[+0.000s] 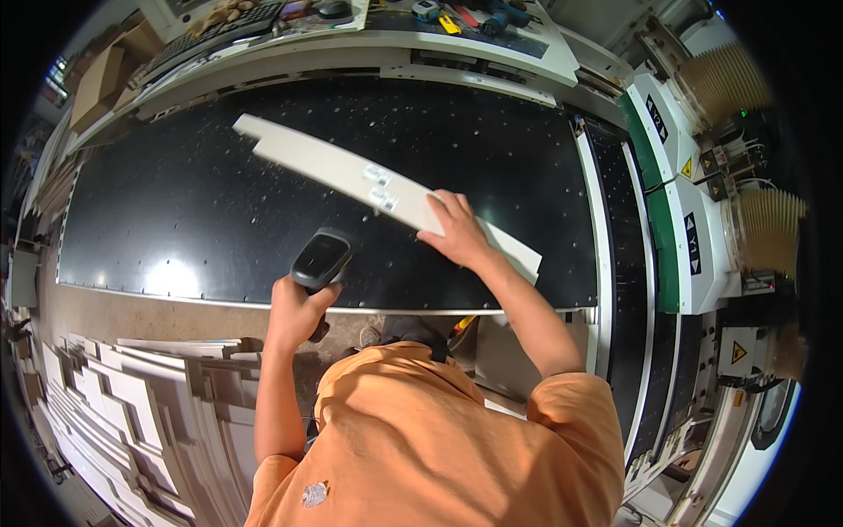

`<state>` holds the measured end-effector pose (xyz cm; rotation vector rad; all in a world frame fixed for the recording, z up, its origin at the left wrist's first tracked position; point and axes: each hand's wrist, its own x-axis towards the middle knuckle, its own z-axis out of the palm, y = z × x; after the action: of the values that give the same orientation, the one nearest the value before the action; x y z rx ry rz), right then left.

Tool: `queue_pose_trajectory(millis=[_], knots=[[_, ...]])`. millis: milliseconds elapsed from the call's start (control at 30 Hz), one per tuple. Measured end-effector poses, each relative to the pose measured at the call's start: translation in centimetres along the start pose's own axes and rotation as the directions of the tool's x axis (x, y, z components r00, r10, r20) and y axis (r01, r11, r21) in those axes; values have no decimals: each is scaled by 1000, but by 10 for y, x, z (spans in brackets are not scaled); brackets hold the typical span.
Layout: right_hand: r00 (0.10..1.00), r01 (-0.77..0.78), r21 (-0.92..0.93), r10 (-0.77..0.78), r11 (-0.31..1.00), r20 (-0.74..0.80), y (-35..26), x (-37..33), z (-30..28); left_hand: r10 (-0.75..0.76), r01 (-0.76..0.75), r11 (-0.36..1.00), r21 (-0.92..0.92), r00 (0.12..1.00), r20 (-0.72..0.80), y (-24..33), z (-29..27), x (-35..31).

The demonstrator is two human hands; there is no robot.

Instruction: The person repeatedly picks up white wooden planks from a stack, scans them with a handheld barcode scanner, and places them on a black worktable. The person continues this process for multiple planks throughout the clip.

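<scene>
My left hand [300, 303] is closed round the handle of a dark grey handheld barcode scanner [323, 255], which is held above the near edge of a black work table [158, 211]. Two long, narrow white board strips [320, 165] lie side by side at a slant over the table, their far-left ends not flush. Each strip carries a small white printed label [379, 198] near its middle. My right hand [458, 233] grips the strips right of the labels, thumb at the near edge and fingers across the top. The strips look slightly blurred; whether they touch the table I cannot tell.
Many pale boards [132, 413] stand stacked on the floor at the lower left. Machine units with green and white housings [694, 237] and ribbed hoses line the right. A back shelf [492, 44] holds tools and a keyboard [211, 37]; a cardboard box [97, 88] stands at the far left.
</scene>
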<state>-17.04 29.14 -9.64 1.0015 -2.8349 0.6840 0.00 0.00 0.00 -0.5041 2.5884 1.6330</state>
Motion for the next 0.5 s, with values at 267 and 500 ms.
queue_pose_trajectory(millis=[267, 500], knots=[[953, 288, 26, -284, 957, -110, 96, 120, -22, -234, 213, 953, 217, 969, 77, 34, -22, 45], [983, -178, -438, 143, 881, -114, 248, 263, -7, -379, 345, 914, 213, 913, 149, 59, -6, 79]])
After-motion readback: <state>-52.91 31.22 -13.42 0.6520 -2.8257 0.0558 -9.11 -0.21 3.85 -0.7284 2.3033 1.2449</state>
